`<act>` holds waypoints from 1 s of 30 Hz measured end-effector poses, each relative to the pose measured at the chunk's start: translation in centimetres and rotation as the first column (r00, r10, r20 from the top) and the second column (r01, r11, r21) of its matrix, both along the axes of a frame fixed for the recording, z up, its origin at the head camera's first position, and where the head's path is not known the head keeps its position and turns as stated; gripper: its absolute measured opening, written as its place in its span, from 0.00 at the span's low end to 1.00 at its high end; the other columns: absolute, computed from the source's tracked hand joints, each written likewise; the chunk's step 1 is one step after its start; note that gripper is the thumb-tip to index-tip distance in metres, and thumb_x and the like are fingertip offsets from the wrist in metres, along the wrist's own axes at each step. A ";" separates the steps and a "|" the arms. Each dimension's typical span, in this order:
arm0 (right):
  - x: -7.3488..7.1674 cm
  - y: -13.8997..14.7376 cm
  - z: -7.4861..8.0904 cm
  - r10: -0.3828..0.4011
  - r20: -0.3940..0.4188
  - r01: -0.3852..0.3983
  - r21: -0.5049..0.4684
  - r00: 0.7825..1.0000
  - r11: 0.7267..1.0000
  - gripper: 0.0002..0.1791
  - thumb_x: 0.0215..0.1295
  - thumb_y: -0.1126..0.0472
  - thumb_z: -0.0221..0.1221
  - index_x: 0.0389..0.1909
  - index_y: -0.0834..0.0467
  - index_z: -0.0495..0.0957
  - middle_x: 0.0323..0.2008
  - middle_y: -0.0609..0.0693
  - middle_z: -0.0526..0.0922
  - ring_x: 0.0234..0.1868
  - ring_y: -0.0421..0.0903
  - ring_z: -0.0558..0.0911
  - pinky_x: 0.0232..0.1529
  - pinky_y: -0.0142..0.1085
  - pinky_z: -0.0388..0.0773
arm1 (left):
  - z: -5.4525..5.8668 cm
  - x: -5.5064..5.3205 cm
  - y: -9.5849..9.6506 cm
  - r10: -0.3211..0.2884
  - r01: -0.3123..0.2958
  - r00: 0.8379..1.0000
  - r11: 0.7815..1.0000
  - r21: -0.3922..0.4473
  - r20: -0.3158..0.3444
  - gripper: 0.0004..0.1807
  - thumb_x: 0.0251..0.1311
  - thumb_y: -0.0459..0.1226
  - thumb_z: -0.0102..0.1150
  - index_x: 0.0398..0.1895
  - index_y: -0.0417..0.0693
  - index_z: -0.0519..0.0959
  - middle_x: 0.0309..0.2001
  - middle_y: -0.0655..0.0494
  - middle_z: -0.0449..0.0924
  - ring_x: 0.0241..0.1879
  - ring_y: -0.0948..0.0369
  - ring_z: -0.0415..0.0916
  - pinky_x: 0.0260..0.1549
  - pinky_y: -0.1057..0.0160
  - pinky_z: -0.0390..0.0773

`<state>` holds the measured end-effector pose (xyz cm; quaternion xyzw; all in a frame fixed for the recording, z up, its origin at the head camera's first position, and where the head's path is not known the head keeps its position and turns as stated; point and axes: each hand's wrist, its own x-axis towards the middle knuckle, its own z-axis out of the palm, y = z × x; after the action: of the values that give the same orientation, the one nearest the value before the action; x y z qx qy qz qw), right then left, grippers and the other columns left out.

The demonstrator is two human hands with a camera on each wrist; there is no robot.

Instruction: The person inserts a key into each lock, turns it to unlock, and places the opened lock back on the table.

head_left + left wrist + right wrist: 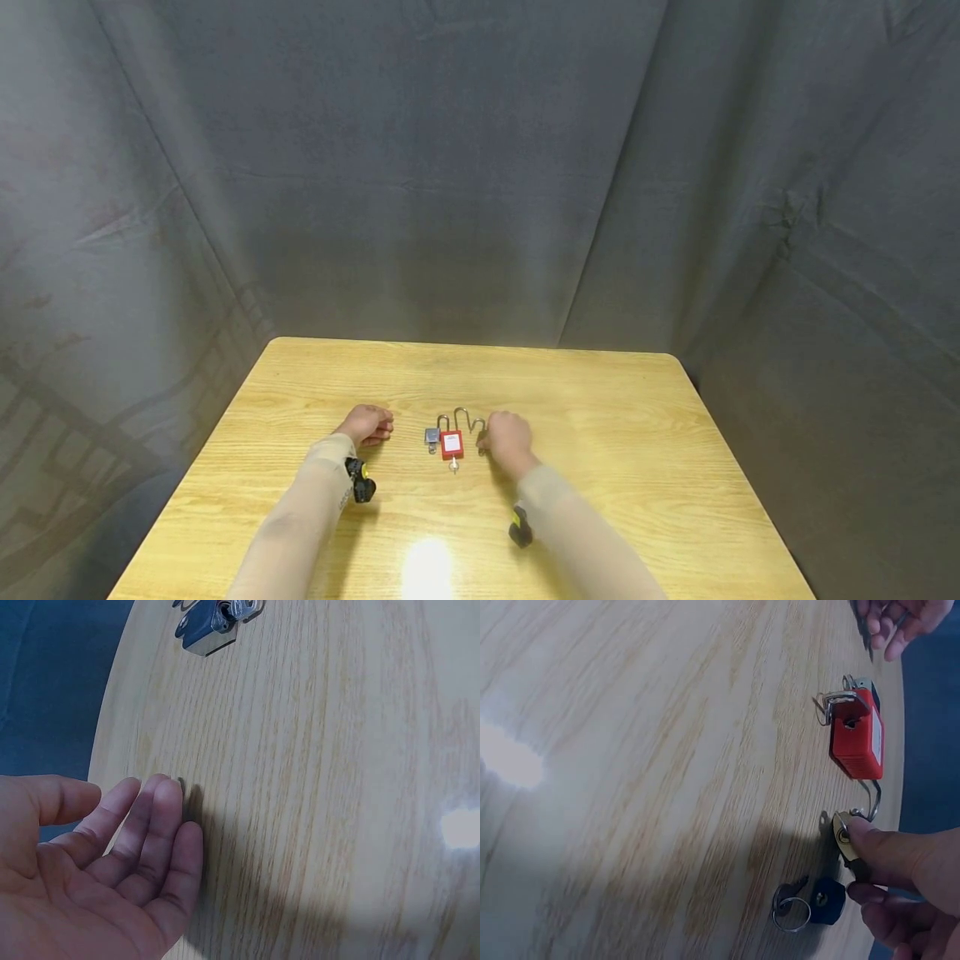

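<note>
My right hand [508, 440] pinches a brass padlock [845, 834] between thumb and fingers, close over the table, with a curved metal shackle beside its body. Right below it in the right wrist view lies a dark blue padlock [827, 900] with keys on a ring [792, 913]. To the hand's left is a red padlock [452, 444] with a white label and a key in its base. A small silver padlock [432, 435] lies left of the red one. My left hand [370, 425] rests palm sideways at the table, fingers loosely bent and holding nothing.
The light wooden table [615, 433] has rounded far corners. Grey curtains [450, 208] hang behind it and along both sides. A bright glare spot [427, 571] shows near the table's front. Each wrist wears a black camera [362, 481].
</note>
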<state>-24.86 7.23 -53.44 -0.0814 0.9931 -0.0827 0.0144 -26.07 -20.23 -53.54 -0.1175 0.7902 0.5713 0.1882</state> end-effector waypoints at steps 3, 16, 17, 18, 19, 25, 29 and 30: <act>0.2 0.1 0.0 0.046 -0.069 -0.040 0.083 0.997 0.996 0.17 0.43 0.48 0.73 0.22 0.56 0.81 0.22 0.47 0.80 0.25 0.43 0.78 0.33 0.35 0.81 | 0.1 0.0 -0.1 0.003 -0.003 1.000 1.000 0.000 0.001 0.20 0.73 0.35 0.42 0.59 0.28 0.69 0.37 0.49 0.81 0.30 0.63 0.78 0.39 0.58 0.79; 0.3 0.3 -0.1 0.095 -0.082 -0.085 0.124 0.992 0.989 0.18 0.44 0.46 0.72 0.28 0.56 0.84 0.25 0.47 0.77 0.30 0.44 0.75 0.39 0.38 0.79 | 0.0 -0.3 -0.3 0.019 -0.019 1.000 1.000 0.008 -0.001 0.20 0.72 0.34 0.43 0.59 0.28 0.69 0.35 0.49 0.81 0.28 0.64 0.78 0.37 0.61 0.79; 0.3 0.3 -0.1 0.100 -0.087 -0.089 0.122 0.991 0.989 0.18 0.44 0.46 0.72 0.28 0.56 0.84 0.25 0.47 0.77 0.29 0.44 0.75 0.38 0.38 0.79 | -0.1 -0.3 -0.2 0.016 -0.016 1.000 1.000 0.003 -0.001 0.20 0.72 0.34 0.43 0.59 0.27 0.69 0.35 0.50 0.81 0.28 0.64 0.78 0.37 0.61 0.79; 0.2 0.3 -0.1 0.104 -0.089 -0.093 0.115 0.991 0.989 0.18 0.44 0.47 0.72 0.28 0.56 0.83 0.25 0.47 0.77 0.29 0.44 0.75 0.38 0.38 0.79 | -0.1 -0.3 -0.2 0.018 -0.018 1.000 1.000 -0.003 0.001 0.20 0.72 0.35 0.43 0.59 0.28 0.70 0.35 0.50 0.81 0.28 0.64 0.78 0.37 0.62 0.79; 0.2 0.4 -0.2 0.110 -0.095 -0.099 0.107 0.989 0.989 0.17 0.44 0.47 0.72 0.27 0.56 0.83 0.24 0.47 0.77 0.29 0.44 0.75 0.38 0.38 0.78 | -0.1 -0.3 -0.2 0.022 -0.022 1.000 1.000 -0.001 0.004 0.20 0.72 0.34 0.43 0.59 0.28 0.70 0.35 0.50 0.81 0.28 0.64 0.77 0.37 0.62 0.79; 0.1 0.6 -0.4 0.121 -0.098 -0.113 0.078 0.988 0.990 0.17 0.44 0.46 0.72 0.26 0.56 0.83 0.23 0.46 0.76 0.28 0.43 0.73 0.38 0.38 0.77 | 0.0 -0.3 -0.2 0.024 -0.024 1.000 1.000 -0.009 0.006 0.20 0.72 0.35 0.42 0.59 0.28 0.70 0.35 0.51 0.81 0.28 0.64 0.78 0.36 0.62 0.79; 0.0 0.7 -0.6 0.121 -0.095 -0.115 0.067 0.988 0.991 0.18 0.44 0.45 0.71 0.26 0.56 0.83 0.22 0.45 0.75 0.27 0.42 0.72 0.38 0.38 0.77 | 0.2 -0.2 -0.1 0.019 -0.019 1.000 1.000 -0.005 0.002 0.20 0.73 0.35 0.41 0.60 0.28 0.69 0.36 0.50 0.81 0.29 0.64 0.78 0.38 0.61 0.79; 0.0 0.7 -0.6 0.123 -0.098 -0.118 0.059 0.988 0.991 0.18 0.44 0.45 0.72 0.26 0.56 0.83 0.22 0.45 0.75 0.26 0.42 0.72 0.37 0.38 0.76 | 0.2 -0.1 -0.2 0.017 -0.017 1.000 1.000 -0.002 0.001 0.20 0.73 0.35 0.41 0.60 0.28 0.69 0.36 0.49 0.82 0.29 0.64 0.78 0.38 0.61 0.79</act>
<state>-24.86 7.98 -54.03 -0.1449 0.9877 -0.0510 -0.0288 -26.20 -20.39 -53.35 -0.1250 0.7896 0.5720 0.1837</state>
